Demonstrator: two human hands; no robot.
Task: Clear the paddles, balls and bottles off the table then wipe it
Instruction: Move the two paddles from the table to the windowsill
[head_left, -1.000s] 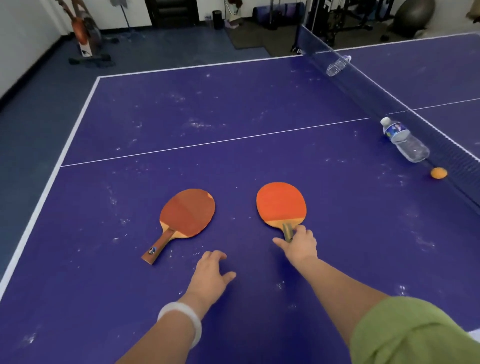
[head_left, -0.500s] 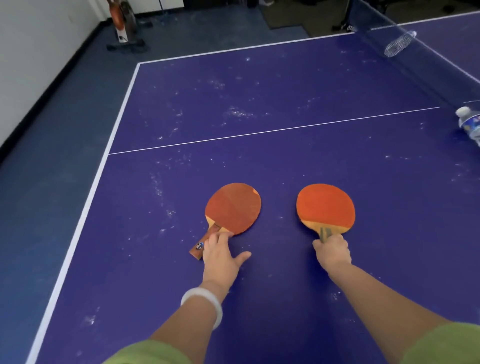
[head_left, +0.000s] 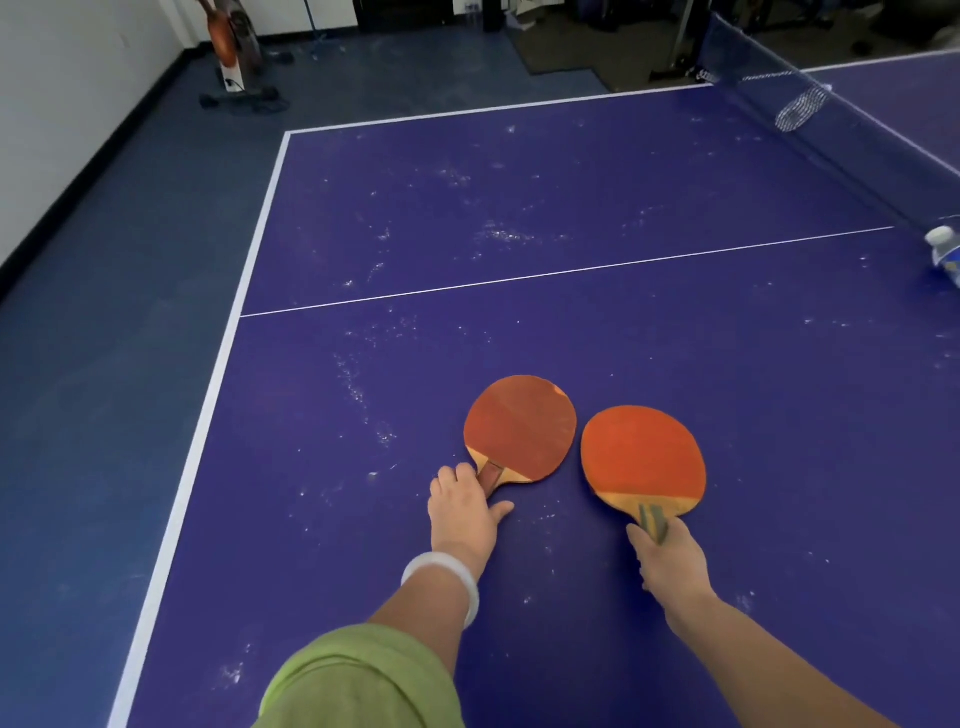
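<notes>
Both bare forearms reach up from the bottom edge. The left hand, a white band at its wrist, curls its fingers over the left paddle handle, thumb splayed. The right hand grips the right paddle handle.

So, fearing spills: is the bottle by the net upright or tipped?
Tipped: the bottle lies slanted on the table, white cap pointing sideways; most of it is out of frame.

Near centre: dull red wooden paddle left of bright orange wooden paddle, handles nearward; clear plastic bottle lies far right.
</notes>
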